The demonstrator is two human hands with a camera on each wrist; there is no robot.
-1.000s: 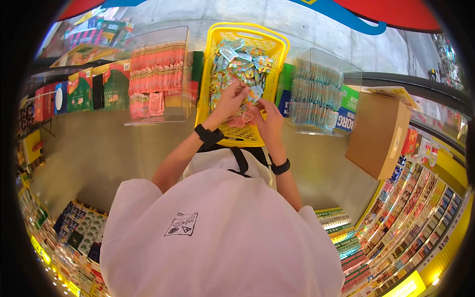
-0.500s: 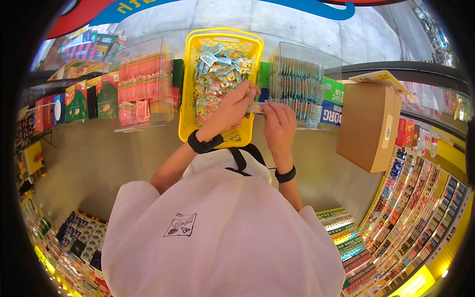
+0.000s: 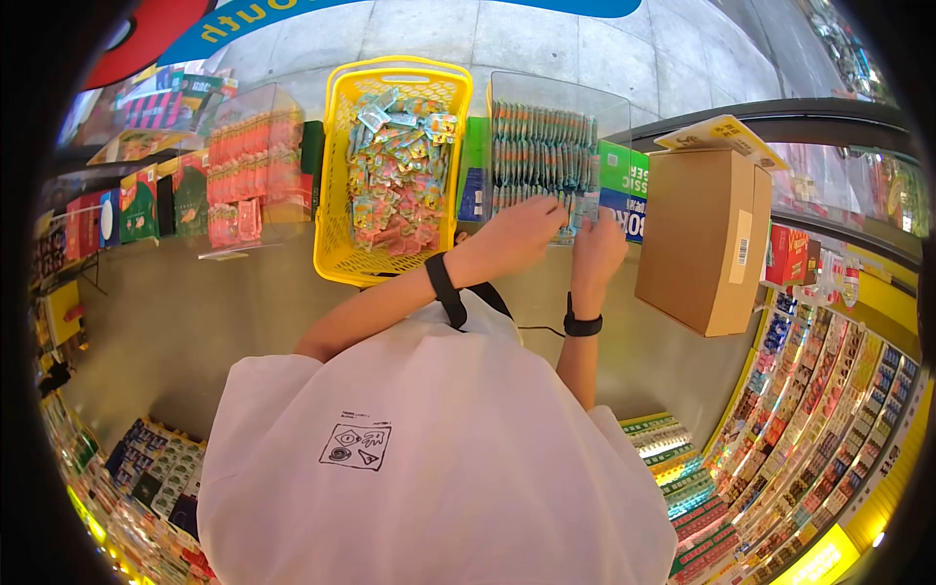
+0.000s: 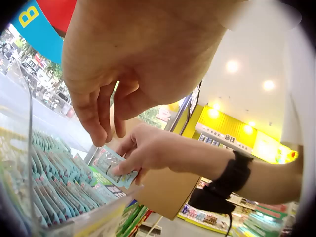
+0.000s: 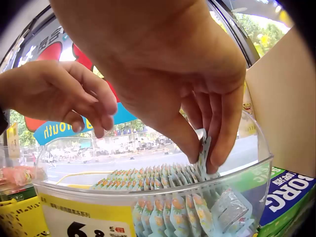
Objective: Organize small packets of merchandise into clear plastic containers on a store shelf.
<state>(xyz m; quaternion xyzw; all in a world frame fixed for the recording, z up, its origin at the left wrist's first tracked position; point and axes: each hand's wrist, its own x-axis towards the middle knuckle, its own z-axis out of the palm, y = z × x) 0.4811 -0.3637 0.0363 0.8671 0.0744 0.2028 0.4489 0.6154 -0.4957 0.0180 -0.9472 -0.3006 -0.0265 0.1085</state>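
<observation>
Right hand pinches a small light-blue printed foil sachet between thumb and fingers. The fingers are clamped on its top edge. The sachet stands upright at the near end of the clear plastic display bin, just inside the front wall and touching the row of matching blue sachets packed on edge there.

Left hand is just beside the right, over the same bin. Its fingers hang loosely curled, tips slightly apart, and hold nothing. It is near the sachet, not touching it.

Yellow plastic shopping basket sits left of the bin on the grey counter, filled with a loose heap of mixed pastel sachets. Brown cardboard box stands right of the bin. Second clear bin with pink packets is further left. Black bands on both wrists. White shirt fills the lower part of the head view.
</observation>
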